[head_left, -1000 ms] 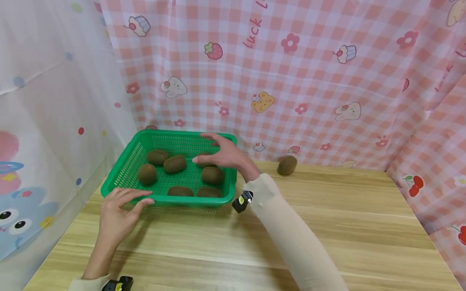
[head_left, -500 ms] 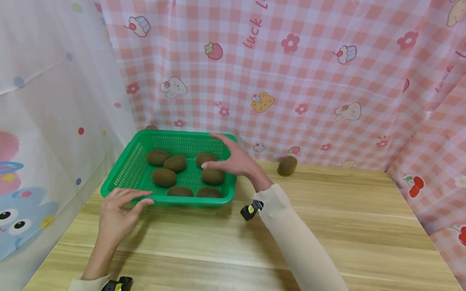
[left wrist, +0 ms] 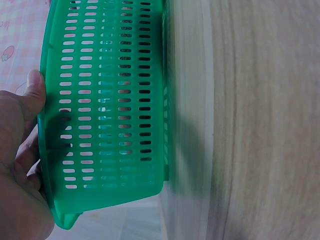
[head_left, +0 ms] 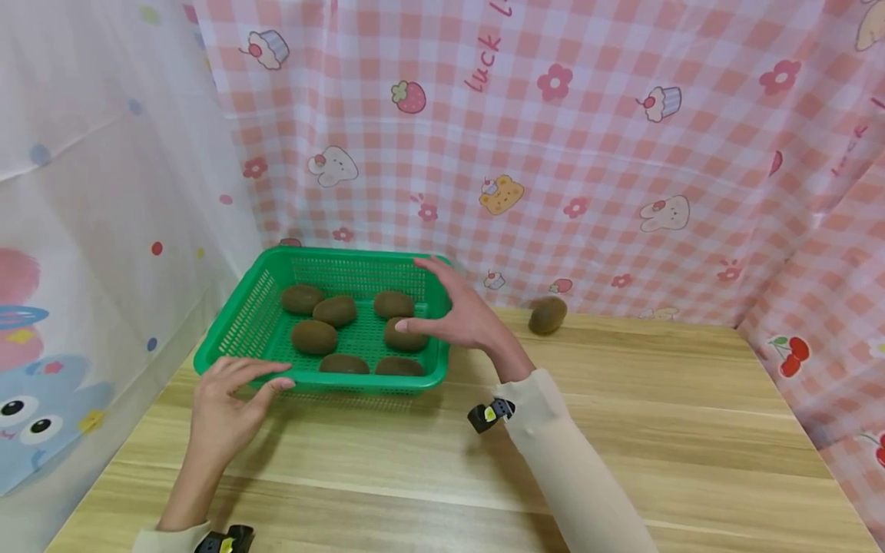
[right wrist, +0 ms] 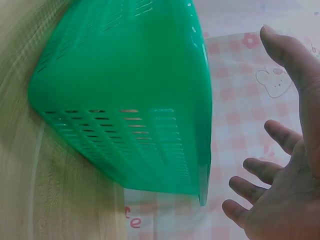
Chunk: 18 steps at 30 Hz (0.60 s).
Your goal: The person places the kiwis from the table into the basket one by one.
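Note:
A green plastic basket (head_left: 366, 380) with slotted walls stands on the table and holds several brown kiwis (head_left: 314, 338). At its near left corner my left hand (head_left: 224, 418) holds the rim, fingers over the edge and thumb at the front. In the left wrist view the thumb (left wrist: 34, 90) touches the rim. My right hand (head_left: 465, 313) hovers over the basket's right side, fingers spread and nothing in them. Its thumb overlaps one kiwi (head_left: 406, 335) in the head view. The right wrist view shows that hand (right wrist: 280, 185) apart from the basket wall.
One more kiwi (head_left: 548, 316) lies on the wooden table (head_left: 657, 430) right of the basket, near the back curtain (head_left: 588, 153). A white curtain (head_left: 138, 215) hangs close to the basket's left side.
My right hand has drawn back to the right, from over the basket's interior to its right rim. The left front kiwi has rolled slightly rightward. The left hand stays put.

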Each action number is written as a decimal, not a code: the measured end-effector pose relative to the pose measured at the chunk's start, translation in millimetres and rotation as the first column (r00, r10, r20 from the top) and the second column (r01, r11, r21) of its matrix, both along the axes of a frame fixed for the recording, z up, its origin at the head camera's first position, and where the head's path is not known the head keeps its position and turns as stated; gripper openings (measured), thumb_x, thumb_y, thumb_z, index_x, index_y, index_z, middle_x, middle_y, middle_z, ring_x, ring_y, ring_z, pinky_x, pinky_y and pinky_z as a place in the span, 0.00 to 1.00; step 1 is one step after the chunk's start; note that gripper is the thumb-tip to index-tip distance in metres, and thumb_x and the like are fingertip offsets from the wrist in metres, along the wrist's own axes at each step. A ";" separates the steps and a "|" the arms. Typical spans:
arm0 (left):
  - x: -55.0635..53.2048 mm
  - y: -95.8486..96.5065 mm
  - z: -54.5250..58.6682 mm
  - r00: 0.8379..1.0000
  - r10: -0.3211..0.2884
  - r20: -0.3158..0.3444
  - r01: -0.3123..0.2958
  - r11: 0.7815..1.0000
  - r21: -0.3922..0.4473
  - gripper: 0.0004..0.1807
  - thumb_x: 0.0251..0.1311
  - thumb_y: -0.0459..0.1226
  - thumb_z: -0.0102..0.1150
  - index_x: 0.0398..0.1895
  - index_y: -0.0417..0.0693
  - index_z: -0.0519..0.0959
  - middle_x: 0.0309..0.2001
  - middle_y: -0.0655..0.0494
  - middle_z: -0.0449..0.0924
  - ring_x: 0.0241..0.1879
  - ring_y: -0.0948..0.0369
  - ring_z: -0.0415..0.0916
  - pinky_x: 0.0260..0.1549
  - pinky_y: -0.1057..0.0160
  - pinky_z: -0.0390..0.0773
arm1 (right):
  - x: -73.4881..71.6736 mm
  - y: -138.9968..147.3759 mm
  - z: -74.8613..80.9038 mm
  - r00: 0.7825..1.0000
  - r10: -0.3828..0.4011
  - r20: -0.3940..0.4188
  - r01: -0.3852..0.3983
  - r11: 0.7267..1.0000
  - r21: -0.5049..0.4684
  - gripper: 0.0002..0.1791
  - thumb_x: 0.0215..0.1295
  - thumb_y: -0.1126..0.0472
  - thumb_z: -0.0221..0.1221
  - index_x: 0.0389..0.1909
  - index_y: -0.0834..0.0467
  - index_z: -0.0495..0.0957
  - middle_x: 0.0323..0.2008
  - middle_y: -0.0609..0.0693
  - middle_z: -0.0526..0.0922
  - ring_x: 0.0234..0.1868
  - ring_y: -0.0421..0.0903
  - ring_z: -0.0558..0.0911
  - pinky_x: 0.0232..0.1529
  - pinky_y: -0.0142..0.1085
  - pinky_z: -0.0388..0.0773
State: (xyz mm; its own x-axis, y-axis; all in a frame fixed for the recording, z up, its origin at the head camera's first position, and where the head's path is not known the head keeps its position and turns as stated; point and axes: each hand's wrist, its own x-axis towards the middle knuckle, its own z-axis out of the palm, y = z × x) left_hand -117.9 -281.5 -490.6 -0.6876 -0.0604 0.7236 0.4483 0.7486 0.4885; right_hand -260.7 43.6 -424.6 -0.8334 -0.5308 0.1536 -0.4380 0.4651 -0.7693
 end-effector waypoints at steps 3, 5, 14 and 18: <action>0.5 0.8 0.2 1.000 0.000 0.006 0.000 1.000 0.005 0.15 0.38 0.26 0.82 0.32 0.47 0.91 0.31 0.51 0.90 0.40 0.72 0.70 0.45 0.76 0.63 | 2.9 4.1 -2.4 1.000 -0.011 -0.017 0.011 1.000 0.013 0.53 0.56 0.35 0.72 0.79 0.30 0.52 0.84 0.47 0.45 0.83 0.52 0.50 0.76 0.62 0.59; 0.4 0.9 0.9 1.000 0.001 0.009 -0.001 1.000 0.006 0.15 0.38 0.26 0.82 0.32 0.47 0.91 0.32 0.51 0.90 0.40 0.73 0.70 0.45 0.76 0.63 | 4.6 6.8 -4.2 1.000 -0.018 -0.025 0.018 1.000 0.015 0.54 0.56 0.34 0.72 0.79 0.29 0.52 0.84 0.47 0.44 0.83 0.51 0.49 0.76 0.63 0.58; 0.5 0.6 0.3 1.000 0.006 0.013 -0.006 1.000 0.008 0.16 0.38 0.26 0.82 0.33 0.47 0.91 0.32 0.50 0.90 0.40 0.74 0.70 0.45 0.76 0.63 | 11.4 23.7 -12.7 0.996 -0.088 -0.019 0.087 0.996 -0.009 0.54 0.55 0.34 0.72 0.79 0.26 0.50 0.84 0.38 0.41 0.84 0.50 0.47 0.76 0.64 0.56; 1.2 0.6 0.1 1.000 0.011 0.017 -0.011 1.000 0.008 0.15 0.38 0.26 0.82 0.33 0.48 0.91 0.32 0.51 0.90 0.41 0.74 0.70 0.46 0.76 0.63 | 12.6 31.8 -17.2 0.993 -0.115 -0.025 0.115 0.993 -0.024 0.55 0.55 0.35 0.73 0.78 0.25 0.49 0.84 0.41 0.42 0.84 0.50 0.46 0.76 0.65 0.55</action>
State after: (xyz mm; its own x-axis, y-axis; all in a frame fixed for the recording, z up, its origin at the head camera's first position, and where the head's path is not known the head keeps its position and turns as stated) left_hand -116.7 -280.9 -490.5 -0.6989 -0.0738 0.7114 0.4321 0.7490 0.5022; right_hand -248.1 75.4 -441.8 -0.8842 -0.4278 0.1875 -0.4031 0.4959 -0.7692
